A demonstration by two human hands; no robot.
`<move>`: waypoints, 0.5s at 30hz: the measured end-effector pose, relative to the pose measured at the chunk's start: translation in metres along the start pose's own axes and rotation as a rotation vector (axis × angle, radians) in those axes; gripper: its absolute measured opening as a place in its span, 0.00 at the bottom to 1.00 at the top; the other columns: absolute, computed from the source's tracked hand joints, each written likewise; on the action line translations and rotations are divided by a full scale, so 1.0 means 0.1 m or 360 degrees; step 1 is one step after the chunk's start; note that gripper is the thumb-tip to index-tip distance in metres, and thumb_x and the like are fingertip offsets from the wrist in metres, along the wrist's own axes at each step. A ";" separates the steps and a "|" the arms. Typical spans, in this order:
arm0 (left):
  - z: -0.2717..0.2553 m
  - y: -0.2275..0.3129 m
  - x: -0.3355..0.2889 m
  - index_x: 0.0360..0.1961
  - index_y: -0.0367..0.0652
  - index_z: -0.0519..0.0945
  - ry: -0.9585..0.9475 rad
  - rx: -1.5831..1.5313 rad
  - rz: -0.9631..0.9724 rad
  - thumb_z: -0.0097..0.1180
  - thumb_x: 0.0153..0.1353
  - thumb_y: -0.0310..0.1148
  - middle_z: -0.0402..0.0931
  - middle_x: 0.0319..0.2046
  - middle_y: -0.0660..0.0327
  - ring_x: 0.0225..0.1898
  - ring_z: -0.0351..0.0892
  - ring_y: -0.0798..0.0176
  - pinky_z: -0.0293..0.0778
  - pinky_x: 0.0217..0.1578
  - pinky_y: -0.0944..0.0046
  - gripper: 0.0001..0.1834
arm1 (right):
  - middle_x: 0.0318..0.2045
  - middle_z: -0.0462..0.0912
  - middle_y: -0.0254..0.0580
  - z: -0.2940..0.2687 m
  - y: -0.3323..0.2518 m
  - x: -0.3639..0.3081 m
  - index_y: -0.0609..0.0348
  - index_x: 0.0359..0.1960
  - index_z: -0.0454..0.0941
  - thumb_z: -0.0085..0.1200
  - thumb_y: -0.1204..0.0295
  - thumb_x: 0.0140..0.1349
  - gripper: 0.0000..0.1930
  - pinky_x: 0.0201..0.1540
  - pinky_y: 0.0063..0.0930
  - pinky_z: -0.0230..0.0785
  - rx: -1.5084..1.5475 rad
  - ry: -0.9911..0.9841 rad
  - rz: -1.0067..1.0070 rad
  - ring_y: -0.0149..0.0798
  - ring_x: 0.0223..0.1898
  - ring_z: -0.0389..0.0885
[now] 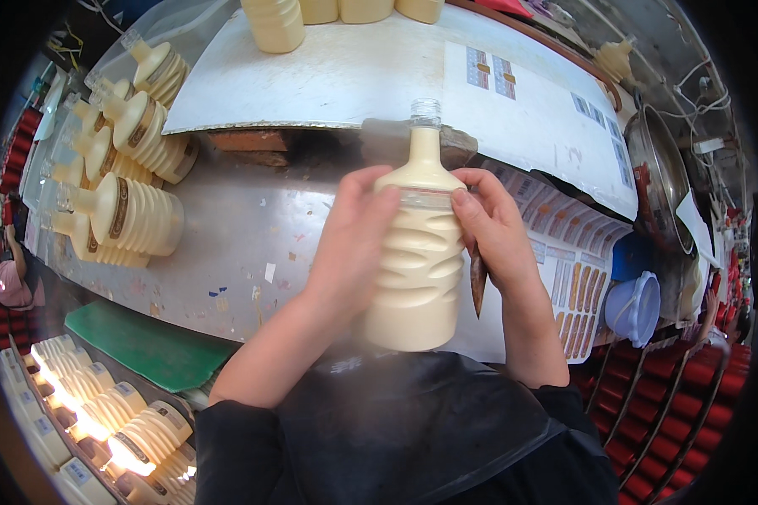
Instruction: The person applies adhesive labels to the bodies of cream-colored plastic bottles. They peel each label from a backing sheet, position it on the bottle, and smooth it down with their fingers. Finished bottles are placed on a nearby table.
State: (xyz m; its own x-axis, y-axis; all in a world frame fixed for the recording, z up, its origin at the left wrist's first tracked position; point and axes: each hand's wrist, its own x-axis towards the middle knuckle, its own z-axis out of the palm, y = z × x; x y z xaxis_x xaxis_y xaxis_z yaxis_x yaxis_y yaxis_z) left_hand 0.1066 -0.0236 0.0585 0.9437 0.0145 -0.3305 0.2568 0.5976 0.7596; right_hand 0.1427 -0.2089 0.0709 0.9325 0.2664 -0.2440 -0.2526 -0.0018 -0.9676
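Note:
A cream-coloured bottle with a clear threaded neck and wavy ridged sides stands upright before me, close to my dark apron. My left hand, slightly blurred, closes on its left shoulder. On the other side my right hand grips the shoulder, its thumb on the front. Between the hands a pale strip with a reddish line runs across the bottle below the shoulder. A brown, pointed blade-like tool hangs point down from under my right hand; how it is held is hidden.
Several cream bottles with dark bands lie at the left. A white board rests on bricks at the back. Sheets of printed labels, a pale blue bucket and a metal basin are at right. A green mat lies near left.

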 end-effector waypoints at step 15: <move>-0.04 -0.02 0.04 0.65 0.42 0.68 -0.0002 0.0267 0.0100 0.47 0.80 0.39 0.77 0.55 0.58 0.54 0.77 0.67 0.76 0.57 0.63 0.19 | 0.40 0.84 0.30 -0.02 0.10 0.02 0.61 0.57 0.75 0.53 0.67 0.77 0.14 0.36 0.13 0.67 0.0027 0.0073 -0.0164 0.17 0.35 0.75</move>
State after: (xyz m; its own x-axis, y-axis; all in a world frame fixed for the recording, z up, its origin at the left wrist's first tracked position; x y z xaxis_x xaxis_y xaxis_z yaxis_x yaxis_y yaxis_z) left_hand 0.1089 -0.0214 0.0539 0.9592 0.0467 -0.2788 0.2284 0.4531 0.8617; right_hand 0.1424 -0.2099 0.0603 0.9644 0.2202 -0.1466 -0.1590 0.0396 -0.9865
